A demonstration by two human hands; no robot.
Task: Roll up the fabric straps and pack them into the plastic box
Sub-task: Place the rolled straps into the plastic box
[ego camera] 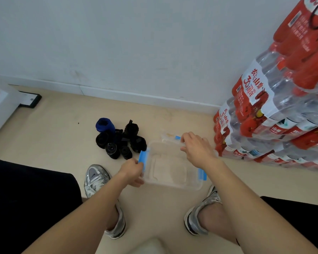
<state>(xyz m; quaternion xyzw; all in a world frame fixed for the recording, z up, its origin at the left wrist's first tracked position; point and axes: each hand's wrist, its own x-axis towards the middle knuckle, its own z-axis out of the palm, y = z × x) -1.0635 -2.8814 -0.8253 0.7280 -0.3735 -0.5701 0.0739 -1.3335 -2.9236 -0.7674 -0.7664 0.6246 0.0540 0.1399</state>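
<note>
A clear plastic box (170,173) with blue side clips lies on the floor between my feet. My left hand (132,171) grips its left edge by the blue clip (143,159). My right hand (196,148) holds the far rim of the box near another blue clip (177,138). Nothing lies inside the box. A pile of rolled fabric straps (120,140), mostly black, sits on the floor just left of the box, with one blue roll (105,125) at its far left.
Stacked packs of bottled water (275,110) with red labels stand close on the right against the white wall. My two grey sneakers (96,178) flank the box. A black-edged flat object (29,99) lies at the far left by a white furniture edge.
</note>
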